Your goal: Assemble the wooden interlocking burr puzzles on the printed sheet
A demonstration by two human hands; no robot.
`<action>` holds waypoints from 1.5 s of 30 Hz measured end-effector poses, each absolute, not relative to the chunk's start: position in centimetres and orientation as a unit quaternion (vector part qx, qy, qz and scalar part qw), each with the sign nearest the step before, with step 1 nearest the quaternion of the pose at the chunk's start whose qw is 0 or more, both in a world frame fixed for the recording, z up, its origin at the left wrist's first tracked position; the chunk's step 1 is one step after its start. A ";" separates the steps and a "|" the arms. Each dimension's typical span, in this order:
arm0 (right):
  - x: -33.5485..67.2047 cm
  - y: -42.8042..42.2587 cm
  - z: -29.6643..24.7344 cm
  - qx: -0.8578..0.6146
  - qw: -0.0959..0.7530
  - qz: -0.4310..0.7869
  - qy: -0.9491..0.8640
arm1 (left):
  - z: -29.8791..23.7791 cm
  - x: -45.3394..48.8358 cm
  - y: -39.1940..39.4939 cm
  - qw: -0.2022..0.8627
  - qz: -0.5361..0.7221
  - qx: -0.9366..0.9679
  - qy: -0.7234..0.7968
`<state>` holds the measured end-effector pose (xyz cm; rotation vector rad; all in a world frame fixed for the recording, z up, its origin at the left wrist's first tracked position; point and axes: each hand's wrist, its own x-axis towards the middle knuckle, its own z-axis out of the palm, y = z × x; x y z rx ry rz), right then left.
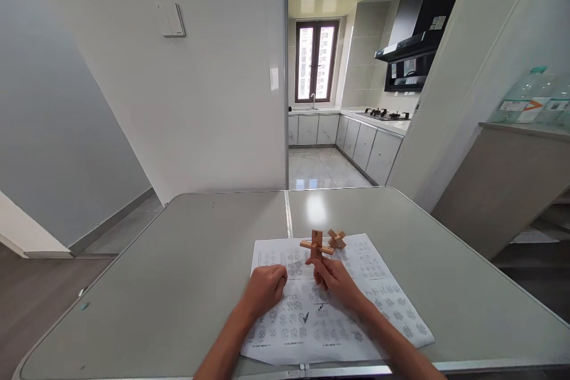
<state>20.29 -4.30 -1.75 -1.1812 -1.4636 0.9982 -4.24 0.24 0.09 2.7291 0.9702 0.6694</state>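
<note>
Between the fingers of my right hand is a wooden interlocking puzzle, its pieces crossed. One flat piece stands upright with a dark mark near its top, and a thinner stick passes sideways through it. My fingers cover its lower part. My left hand rests closed on the left of a printed paper sheet, and nothing sticks out of it. Just behind the held puzzle sits a second wooden puzzle, a small star-like cross, at the sheet's far edge. Rows of small puzzle diagrams and a pen tick cover the sheet.
The grey folding table has a metal seam down its middle. A small greenish scrap lies near its left edge. Water bottles stand on a ledge at right. Beyond the table, a doorway opens onto a kitchen with a gas hob.
</note>
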 end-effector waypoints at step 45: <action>20.0 -4.9 -0.5 -0.448 0.326 0.172 -0.815 | 2.5 -4.1 -0.1 0.438 0.297 0.778 0.338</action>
